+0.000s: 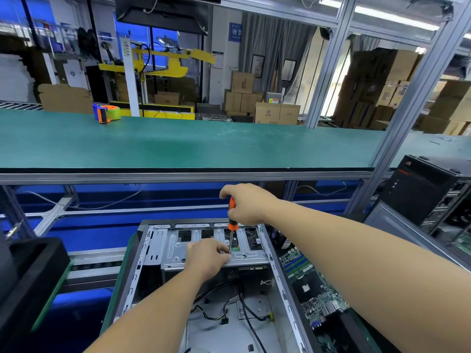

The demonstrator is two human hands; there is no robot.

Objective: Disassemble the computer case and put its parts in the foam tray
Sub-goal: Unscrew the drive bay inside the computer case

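An open computer case (142, 281) lies on its side in front of me, with a silver drive cage (175, 247) at its far end and loose cables (242, 309) inside. My right hand (247, 203) grips the handle of an orange and black screwdriver (232, 222), held upright with its shaft pointing down at the cage. My left hand (206, 258) rests on the cage and pinches the screwdriver's shaft near the tip. A green motherboard (305, 281) stands along the case's right side. The black foam tray (33, 271) sits at the left.
A long green bench (178, 146) runs behind the case, with an orange and blue tape dispenser (105, 112) on it. A second black computer tower (430, 189) stands at the right. Aluminium frame posts (407, 110) rise at the right. Cardboard boxes fill the background.
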